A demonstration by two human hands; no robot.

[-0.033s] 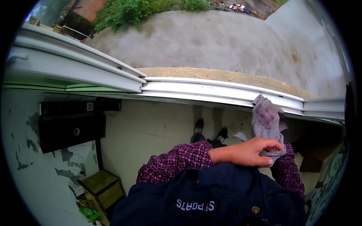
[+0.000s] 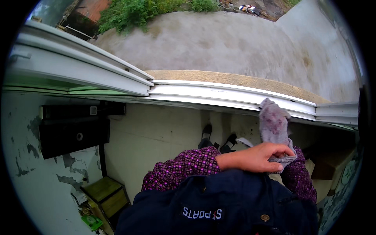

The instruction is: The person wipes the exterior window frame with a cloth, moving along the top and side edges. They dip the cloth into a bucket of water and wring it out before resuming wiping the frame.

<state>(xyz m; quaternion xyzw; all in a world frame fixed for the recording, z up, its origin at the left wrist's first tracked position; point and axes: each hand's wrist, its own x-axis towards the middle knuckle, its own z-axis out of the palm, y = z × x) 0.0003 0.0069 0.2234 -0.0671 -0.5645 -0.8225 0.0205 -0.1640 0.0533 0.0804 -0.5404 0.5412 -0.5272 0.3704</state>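
Observation:
My left hand [image 2: 254, 157] reaches across my body from a purple patterned sleeve [image 2: 184, 166] and is closed on the lower end of a grey cloth [image 2: 273, 125] with purplish stains. The cloth stands up from my fist, and its top end lies against the white window rail [image 2: 219, 94]. My right hand is hidden; only its purple sleeve [image 2: 302, 178] shows, below and to the right of the cloth. A dark blue jacket [image 2: 219, 203] fills the lower middle of the view.
Beyond the white rail lie a tan ledge [image 2: 219, 77], grey concrete ground [image 2: 235, 43] far below, and green plants [image 2: 137, 13]. A black box [image 2: 74, 135] hangs on the peeling wall at left, above a yellow-green crate [image 2: 105, 194]. My dark shoes [image 2: 217, 141] stand on the pale floor.

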